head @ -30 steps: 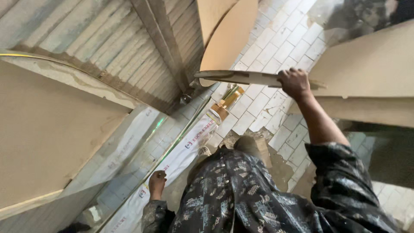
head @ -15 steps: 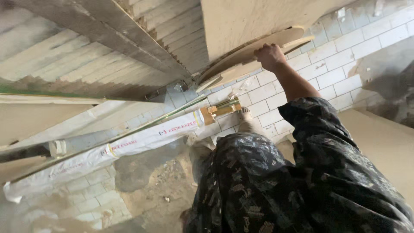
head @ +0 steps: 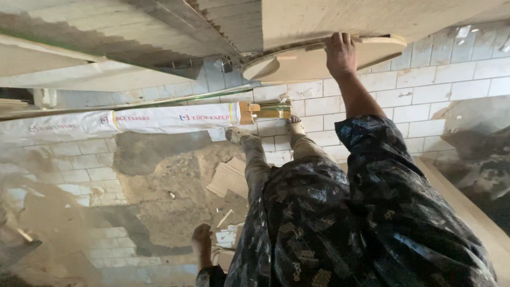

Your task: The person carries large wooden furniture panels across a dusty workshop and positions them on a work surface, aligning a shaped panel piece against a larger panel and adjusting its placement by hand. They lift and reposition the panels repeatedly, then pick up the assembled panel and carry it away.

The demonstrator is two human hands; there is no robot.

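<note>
Right hand [head: 340,53] raised at arm's length, fingers curled over the top edge of a curved wooden board [head: 313,61], palm flat against its face; grip closed on the board; the board lies just under a large flat panel [head: 372,18] and juts out beyond it with a rounded end. Left hand [head: 202,240] low at the bottom of view, hanging beside the body; fingers loosely bent, holding nothing that shows; whether it touches anything cannot be told. Dark patterned sleeves and clothing [head: 345,223] fill the lower middle; two feet [head: 265,133] stand on the white tiled floor [head: 435,85]. Just beside the feet, a long bundle wrapped in white plastic [head: 133,119], with a yellowish end [head: 265,110] sticking out near the toes. Patch of bare, broken floor [head: 164,186] next to the left leg; scraps of board [head: 228,178] lying on it. Stacked ridged panels [head: 133,32] lean beyond the bundle.
</note>
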